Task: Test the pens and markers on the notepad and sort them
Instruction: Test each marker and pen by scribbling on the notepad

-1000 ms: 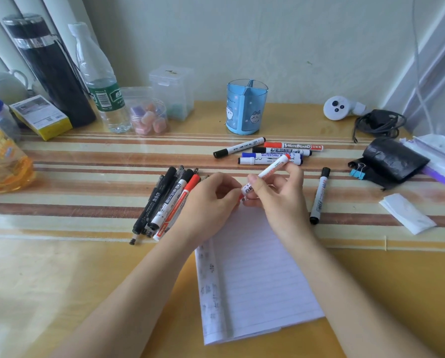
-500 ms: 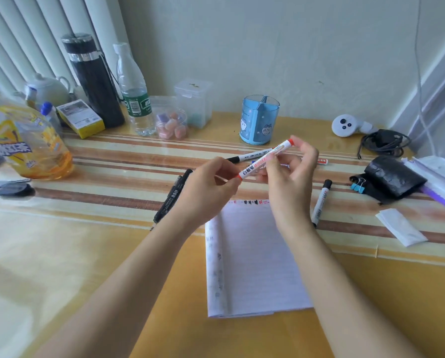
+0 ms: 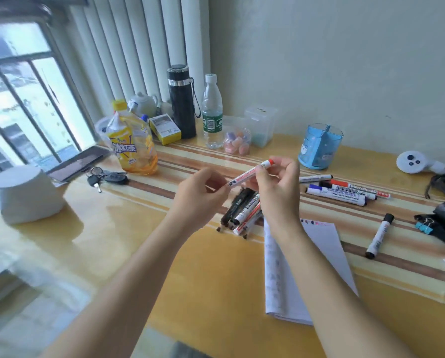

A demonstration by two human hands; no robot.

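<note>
The left hand (image 3: 200, 195), at the centre of the frame, pinches the lower-left end of a red marker (image 3: 247, 174) between thumb and fingertips. The right hand (image 3: 278, 187), just to its right, has its fingers curled round the upper-right end, near the red cap. The marker is held in the air above the table (image 3: 216, 267), tilted up toward the right. Directly below the hands a pile (image 3: 244, 210) of black and red pens lies on the striped cloth, the pens side by side and touching. The notepad (image 3: 325, 249) lies lower right of centre, open at a lined page, partly behind the right forearm, with small colour marks along its top edge. At right of centre a row of markers (image 3: 345, 191) lies close together, and a single black marker (image 3: 379, 235) lies apart from them, nearer the right edge. A blue cup (image 3: 319, 147) stands behind the row. A yellow bottle (image 3: 132, 148) and keys (image 3: 107, 178) sit left of centre.
</note>
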